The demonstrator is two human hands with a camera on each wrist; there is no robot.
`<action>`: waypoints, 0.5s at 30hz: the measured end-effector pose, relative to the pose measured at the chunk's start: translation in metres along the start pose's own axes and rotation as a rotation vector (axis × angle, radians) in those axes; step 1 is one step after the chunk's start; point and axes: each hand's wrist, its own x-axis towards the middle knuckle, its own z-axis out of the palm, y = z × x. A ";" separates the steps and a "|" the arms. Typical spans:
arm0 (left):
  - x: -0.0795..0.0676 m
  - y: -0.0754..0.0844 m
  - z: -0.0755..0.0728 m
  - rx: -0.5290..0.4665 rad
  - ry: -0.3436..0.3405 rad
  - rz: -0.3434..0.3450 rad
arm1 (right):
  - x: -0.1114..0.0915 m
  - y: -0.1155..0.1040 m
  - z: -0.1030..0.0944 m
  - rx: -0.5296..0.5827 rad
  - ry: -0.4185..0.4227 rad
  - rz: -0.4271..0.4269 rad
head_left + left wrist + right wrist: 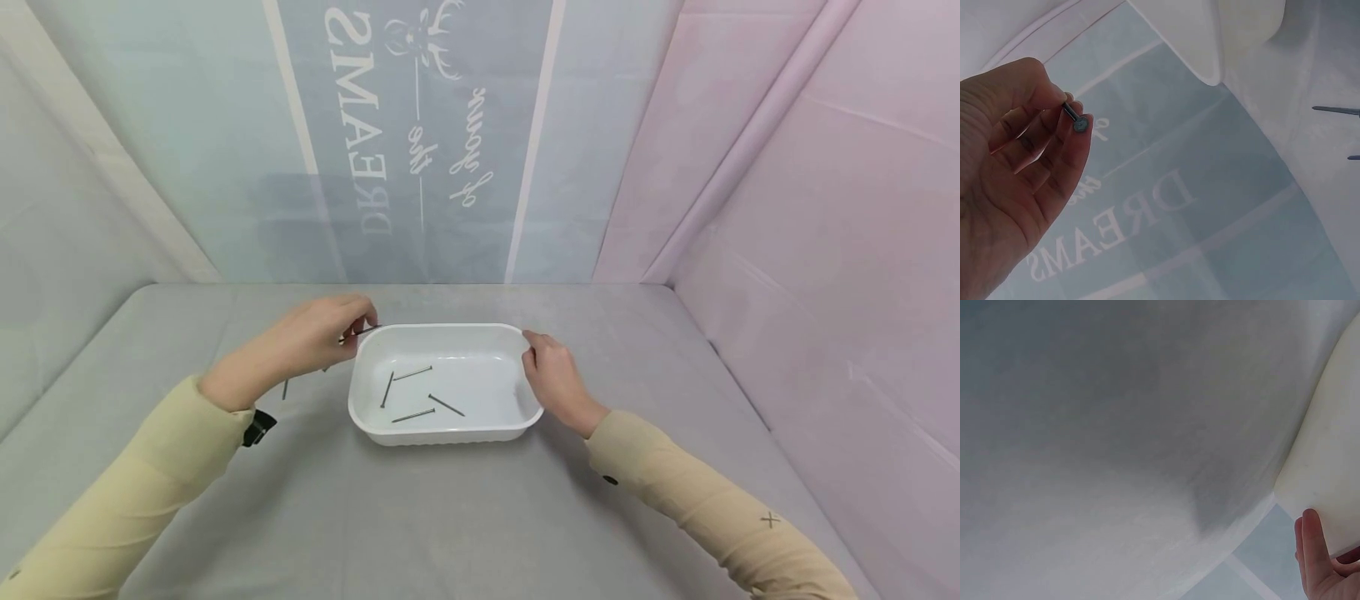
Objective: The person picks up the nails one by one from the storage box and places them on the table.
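Note:
In the head view, a white rectangular dish (487, 400) with rounded corners stands on the table, several grey nails (413, 416) lying in its left half. My left hand (318, 335) is beside the dish's far left corner and pinches a nail (363, 332) between thumb and fingers. The left wrist view shows that nail's flat head (1080, 125) poking out past the fingertips. At the opposite end, my right hand (557, 379) grips the rim near the far right corner. Its fingers (1314, 544) lie along the dish's outer wall (1329, 469) in the right wrist view.
Partly behind the left forearm, loose nails (285, 389) lie on the grey cloth-covered table (442, 517). The left wrist view also catches two nails (1335, 110) at its right edge. Fabric walls enclose the table, with a printed blue panel (420, 250) at the back.

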 end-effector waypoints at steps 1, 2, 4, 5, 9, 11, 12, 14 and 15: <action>-0.001 0.000 0.000 -0.006 0.004 -0.003 | 0.000 0.000 0.000 0.002 0.002 -0.002; -0.001 -0.001 0.000 -0.011 0.009 -0.004 | 0.000 0.000 0.000 0.003 0.004 -0.005; -0.002 -0.001 0.000 -0.024 0.017 -0.016 | 0.000 0.001 0.000 0.003 0.006 -0.010; -0.003 -0.001 0.000 -0.029 0.018 -0.024 | 0.000 0.001 0.000 0.001 0.006 -0.011; -0.006 -0.003 0.001 -0.035 0.011 -0.079 | 0.000 0.001 0.001 -0.004 0.002 -0.006; -0.008 -0.005 0.002 -0.038 0.005 -0.110 | 0.000 0.001 0.001 -0.007 -0.001 0.000; -0.009 -0.006 0.003 -0.040 0.005 -0.126 | 0.000 0.001 0.001 -0.010 -0.002 0.002; -0.011 -0.007 0.005 -0.047 0.002 -0.158 | 0.000 0.001 0.001 -0.012 -0.003 0.002; -0.012 -0.008 0.006 -0.049 0.004 -0.171 | 0.000 0.001 0.001 -0.014 -0.004 0.000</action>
